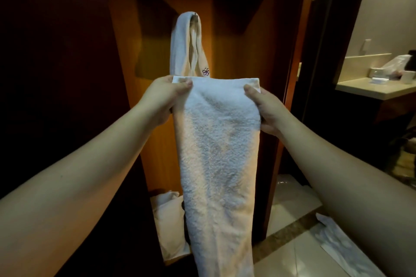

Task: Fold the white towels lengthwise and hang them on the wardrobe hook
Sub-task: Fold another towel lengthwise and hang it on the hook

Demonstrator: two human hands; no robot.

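Two hands, left and right, pinch folded towel's top corners below hook; risk: hook already carries a towel, so crowding may dislodge either.

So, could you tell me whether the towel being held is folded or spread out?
Folded: the held towel hangs as a narrow strip, gripped at its top corners by both hands.

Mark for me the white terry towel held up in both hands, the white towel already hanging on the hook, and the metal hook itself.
White terry towel held up (216, 141): head view, middle of its front face.
White hanging towel (180, 47): head view, left fold.
Metal wardrobe hook (196, 15): head view, exposed tip.
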